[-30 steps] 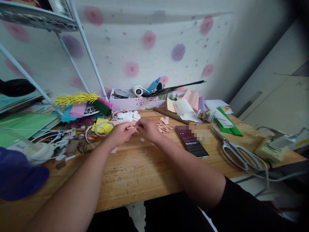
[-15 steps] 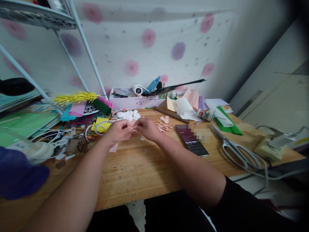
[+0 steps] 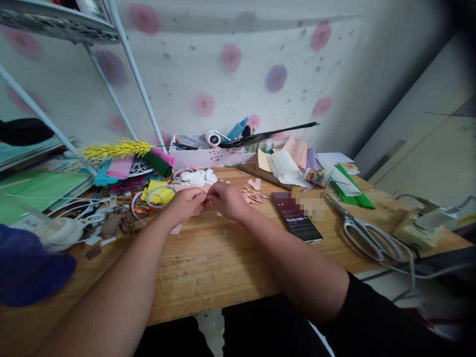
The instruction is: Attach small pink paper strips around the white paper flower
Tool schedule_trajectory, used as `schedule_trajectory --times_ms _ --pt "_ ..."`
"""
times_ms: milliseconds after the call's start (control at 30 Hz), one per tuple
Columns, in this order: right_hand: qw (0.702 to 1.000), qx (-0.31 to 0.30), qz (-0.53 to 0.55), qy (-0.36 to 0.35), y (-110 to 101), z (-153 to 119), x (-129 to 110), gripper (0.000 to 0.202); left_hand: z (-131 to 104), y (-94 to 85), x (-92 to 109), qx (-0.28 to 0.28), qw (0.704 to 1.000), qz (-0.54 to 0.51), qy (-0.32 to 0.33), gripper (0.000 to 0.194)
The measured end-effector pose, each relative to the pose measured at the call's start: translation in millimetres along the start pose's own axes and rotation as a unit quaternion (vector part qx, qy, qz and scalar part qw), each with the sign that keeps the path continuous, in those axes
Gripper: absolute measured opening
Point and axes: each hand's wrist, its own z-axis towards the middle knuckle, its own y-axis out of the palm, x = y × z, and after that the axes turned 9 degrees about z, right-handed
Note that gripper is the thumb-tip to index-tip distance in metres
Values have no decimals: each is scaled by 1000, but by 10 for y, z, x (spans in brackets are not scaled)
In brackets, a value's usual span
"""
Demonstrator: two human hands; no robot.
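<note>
My left hand (image 3: 184, 204) and my right hand (image 3: 227, 200) meet fingertip to fingertip just above the wooden table (image 3: 208, 267). Both are closed in a pinch. Whatever sits between the fingers is too small and hidden to make out. Just behind them lie white paper petals (image 3: 197, 176). To the right of my right hand is a pile of thin, twisted pink paper strips (image 3: 255, 196), with a short folded pink piece (image 3: 254, 184) behind it. A flat pink paper scrap (image 3: 176, 229) lies beneath my left wrist.
At right are a phone (image 3: 297, 218), large scissors (image 3: 366, 233) and a power strip (image 3: 416, 230). Crepe paper rolls (image 3: 286, 166) and a white box (image 3: 204, 158) stand at the back. Wires, scraps and a yellow stem (image 3: 115, 148) crowd the left.
My left hand's fingers have shifted slightly, straightening a little at the pinch. The hands stay together in nearly the same place.
</note>
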Motion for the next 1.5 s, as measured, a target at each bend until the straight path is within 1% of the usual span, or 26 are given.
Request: schedule_trajectory --times_ms 100,200,233,300,367,433,467,500,600,667,700,867,1033,1133,1200,1267,1367,1433,1500 --pt "1000 -3 14 -10 11 -2 6 9 -9 -4 13 17 999 -35 -17 20" --pt "997 10 67 33 23 9 1 11 -5 13 13 47 998 -27 -8 16" --pt "995 15 81 53 27 14 -5 11 0 21 11 62 998 -6 -2 15" --pt "991 21 96 90 34 22 -20 11 16 32 5 100 992 71 18 14" --pt "987 23 99 120 38 27 -33 11 36 38 -1 147 973 171 52 14" --pt "987 26 90 127 38 28 -33 11 48 40 -6 175 953 232 81 15" --pt "989 30 79 118 37 28 -28 10 48 41 -6 173 954 232 84 16" --pt "992 37 63 102 36 27 -19 10 44 42 -4 160 962 209 77 17" --pt "998 45 15 43 32 21 8 6 20 42 8 80 993 79 36 23" --pt "999 35 -5 16 28 13 15 6 7 40 16 41 999 19 18 24" --pt "1000 27 -14 7 26 8 15 6 4 37 19 31 999 5 12 24" --pt "999 0 -44 -1 20 -9 -2 9 10 26 6 2 999 -30 -23 16" --pt "999 -3 -45 17 40 6 -2 9 17 24 -54 15 1000 -11 -11 11" --pt "998 -11 -49 38 45 12 -17 11 25 23 -82 32 999 27 0 10" --pt "997 -18 -54 48 45 13 -28 12 31 18 -85 54 994 96 13 10" --pt "996 -25 -56 58 49 13 -29 12 38 12 -78 83 976 196 42 9" --pt "995 -31 -43 86 69 16 -9 12 46 16 -59 127 937 315 80 6" --pt "994 -26 -29 106 86 18 9 12 49 32 -45 146 922 346 91 5" --pt "992 -13 -28 119 98 20 20 12 52 57 -31 162 917 352 95 6"
